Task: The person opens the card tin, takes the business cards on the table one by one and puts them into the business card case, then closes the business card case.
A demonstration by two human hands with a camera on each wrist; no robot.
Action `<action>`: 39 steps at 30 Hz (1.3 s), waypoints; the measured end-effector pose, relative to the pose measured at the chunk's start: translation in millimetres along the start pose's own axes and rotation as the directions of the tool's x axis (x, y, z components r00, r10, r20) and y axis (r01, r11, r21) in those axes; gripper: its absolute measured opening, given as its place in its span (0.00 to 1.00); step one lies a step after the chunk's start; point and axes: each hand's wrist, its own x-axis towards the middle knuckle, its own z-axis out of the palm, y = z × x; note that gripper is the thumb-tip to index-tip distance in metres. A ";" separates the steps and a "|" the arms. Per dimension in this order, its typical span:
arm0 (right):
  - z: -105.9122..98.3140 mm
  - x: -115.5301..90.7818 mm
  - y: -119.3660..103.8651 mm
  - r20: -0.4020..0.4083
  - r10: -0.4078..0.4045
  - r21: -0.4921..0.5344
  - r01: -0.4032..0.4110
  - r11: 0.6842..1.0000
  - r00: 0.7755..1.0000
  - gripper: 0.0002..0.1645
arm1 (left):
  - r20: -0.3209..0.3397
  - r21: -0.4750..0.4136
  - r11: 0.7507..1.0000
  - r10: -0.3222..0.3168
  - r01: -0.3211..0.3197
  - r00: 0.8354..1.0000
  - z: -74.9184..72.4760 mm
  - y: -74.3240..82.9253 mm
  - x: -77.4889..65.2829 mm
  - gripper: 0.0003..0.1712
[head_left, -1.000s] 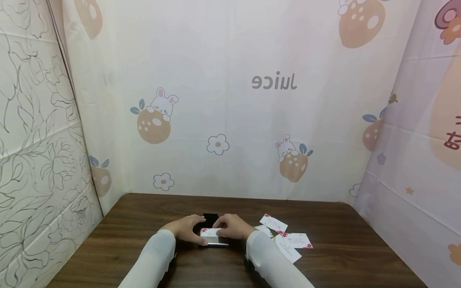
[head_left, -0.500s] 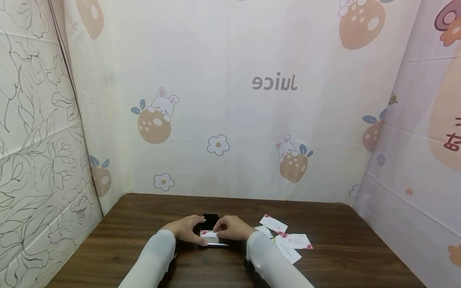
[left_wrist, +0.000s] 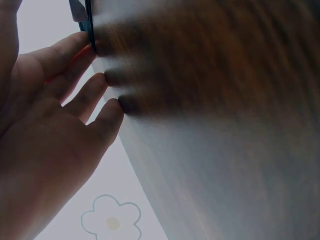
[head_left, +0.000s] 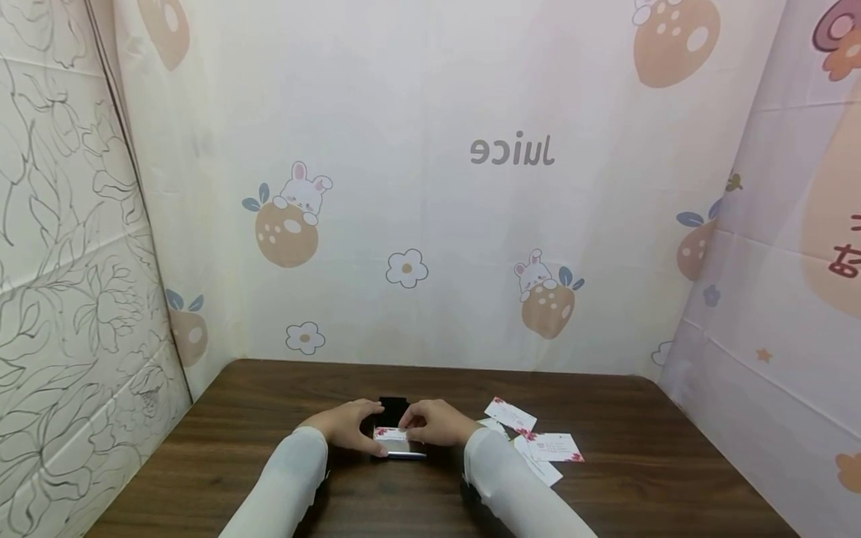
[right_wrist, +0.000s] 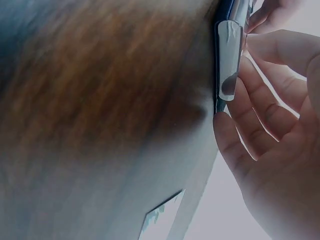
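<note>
A business card case with a shiny silver front lies on the table, its black lid swung back. Inside it is a white business card with red flowers. My left hand grips the case's left side, thumb at the front corner and index finger near the lid's hinge. Thumb and index finger of my right hand pinch the right part of the card, hiding that end. In the right wrist view the case's silver end stands beside my fingers. The left wrist view catches only a dark edge of it.
Right of my right hand, several loose business cards overlap on the brown wooden table; my right sleeve covers part of them. A patterned curtain hangs behind the table, with more cloth at both sides.
The card has sunk slightly into the case since a second ago. Both hands keep nearly the same place; the head view has tilted a little.
</note>
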 end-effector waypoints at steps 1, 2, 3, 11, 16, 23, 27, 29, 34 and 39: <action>-0.6 0.1 0.5 -0.002 -0.005 -0.002 0.005 1.000 1.000 0.06 | -0.002 0.001 1.000 0.003 -0.003 1.000 -0.3 -0.3 0.4 0.50; -1.5 0.0 0.9 -0.005 -0.011 -0.006 0.011 1.000 1.000 0.06 | -0.004 0.003 1.000 0.006 -0.006 1.000 -0.6 -0.7 0.8 0.50; -2.6 -0.4 1.3 -0.008 -0.015 -0.013 0.015 1.000 1.000 0.06 | -0.006 0.006 1.000 0.010 -0.010 1.000 -1.1 -0.9 1.0 0.50; -17.2 -12.7 7.6 -0.063 0.012 -0.082 -0.018 0.996 0.998 0.10 | -0.003 0.003 1.000 -0.013 0.013 1.000 -0.8 -2.3 1.7 0.50; -27.4 -27.2 14.9 -0.091 0.009 -0.079 -0.016 0.997 0.996 0.10 | -0.007 -0.002 1.000 0.003 -0.003 1.000 0.4 -3.2 -0.3 0.50; -47.8 -60.4 37.0 -0.144 -0.004 -0.097 -0.010 0.995 0.989 0.11 | 0.000 -0.005 1.000 -0.004 0.004 1.000 0.7 -2.5 -2.0 0.50; -64.7 -86.9 54.6 -0.181 -0.025 -0.090 0.009 0.996 0.983 0.12 | -0.001 -0.007 1.000 -0.012 0.012 1.000 1.3 -2.0 -2.7 0.50; -73.1 -101.2 64.3 -0.194 0.005 -0.075 -0.020 0.997 0.981 0.13 | -0.002 -0.006 1.000 -0.014 0.014 1.000 1.7 -1.8 -2.6 0.50; -89.4 -134.6 85.0 -0.202 0.137 -0.069 -0.153 0.986 0.970 0.17 | -0.004 0.002 1.000 -0.015 0.015 1.000 2.8 -2.4 -1.6 0.50; -97.7 -157.4 96.8 -0.184 0.291 -0.014 -0.298 0.954 0.939 0.19 | -0.001 0.010 1.000 -0.014 0.014 1.000 2.7 -3.3 -0.6 0.50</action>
